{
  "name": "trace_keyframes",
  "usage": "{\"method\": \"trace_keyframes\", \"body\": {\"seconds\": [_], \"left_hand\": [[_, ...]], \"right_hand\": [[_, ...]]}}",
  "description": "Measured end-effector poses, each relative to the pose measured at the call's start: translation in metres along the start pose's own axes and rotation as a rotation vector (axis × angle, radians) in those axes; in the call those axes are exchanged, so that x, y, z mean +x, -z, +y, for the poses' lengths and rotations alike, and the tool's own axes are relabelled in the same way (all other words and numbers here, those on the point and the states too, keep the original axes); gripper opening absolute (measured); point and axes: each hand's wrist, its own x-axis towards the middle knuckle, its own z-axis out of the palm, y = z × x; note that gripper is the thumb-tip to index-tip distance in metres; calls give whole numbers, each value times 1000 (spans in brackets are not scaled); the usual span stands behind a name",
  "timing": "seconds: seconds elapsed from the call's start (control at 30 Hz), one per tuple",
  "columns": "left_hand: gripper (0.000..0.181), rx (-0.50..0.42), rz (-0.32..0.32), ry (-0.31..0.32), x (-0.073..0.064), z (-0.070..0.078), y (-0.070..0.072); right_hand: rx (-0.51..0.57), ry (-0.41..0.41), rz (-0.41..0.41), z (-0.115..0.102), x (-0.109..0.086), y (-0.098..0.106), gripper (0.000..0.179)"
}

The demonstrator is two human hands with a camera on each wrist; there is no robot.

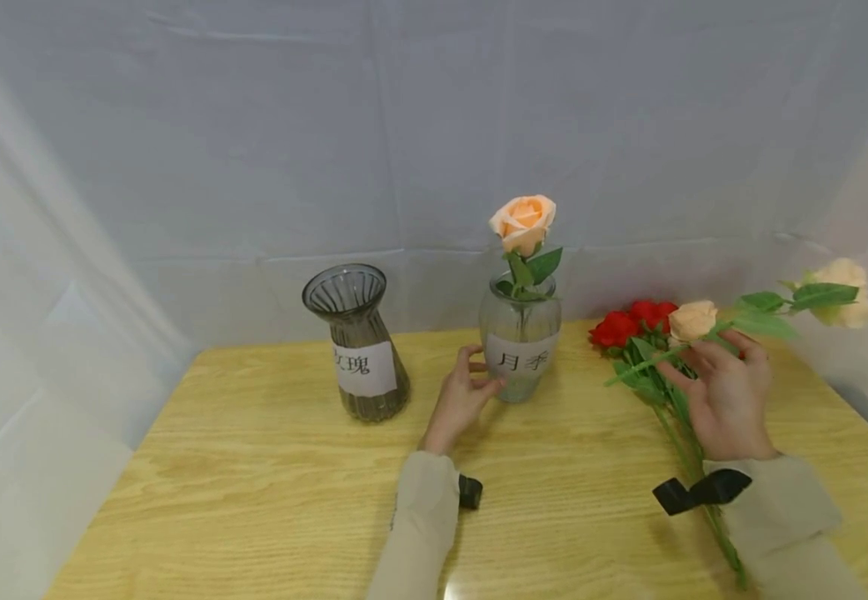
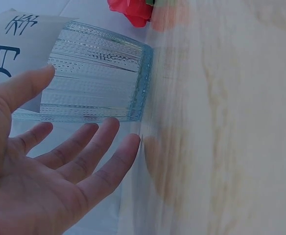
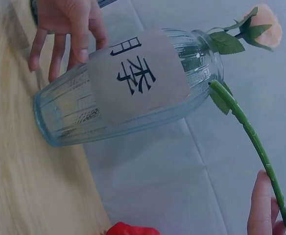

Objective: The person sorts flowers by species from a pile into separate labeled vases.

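Observation:
A clear ribbed glass vase (image 1: 521, 333) with a white label stands upright, holding one peach rose (image 1: 524, 223). My left hand (image 1: 462, 402) is at the vase's left side, thumb near the label and fingers spread fairly straight beside the glass (image 2: 96, 73). On the right, my right hand (image 1: 730, 392) pinches the green stem (image 3: 253, 134) of a pale peach rose (image 1: 845, 292). That bloom points right and is blurred; the cut stem end points left, toward the vase. Below this hand lie red roses (image 1: 616, 329) and another peach rose (image 1: 692, 321).
A grey glass vase (image 1: 374, 358) with a flared rim and a white label stands to the left on the wooden table (image 1: 269, 500). Several green stems (image 1: 722, 542) run toward the table's front. White cloth (image 1: 254, 150) hangs behind.

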Motion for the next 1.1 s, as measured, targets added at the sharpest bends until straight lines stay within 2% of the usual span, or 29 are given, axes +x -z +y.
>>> {"method": "trace_keyframes", "body": {"seconds": [0.17, 0.27, 0.5, 0.7, 0.9, 1.1], "left_hand": [[58, 18, -2, -21, -1, -1, 0], [57, 21, -3, -23, -2, 0, 0], [59, 6, -2, 16, 1, -2, -1], [58, 6, 1, 12, 0, 0, -1], [59, -1, 4, 16, 0, 0, -2], [59, 5, 4, 8, 1, -1, -1]], "right_hand": [[62, -5, 3, 3, 1, -11, 45], [61, 7, 13, 5, 2, -17, 44], [158, 38, 16, 11, 2, -32, 38], [229, 31, -3, 13, 4, -42, 36], [233, 39, 13, 14, 6, -51, 33], [172, 45, 13, 15, 9, -62, 37]]}}
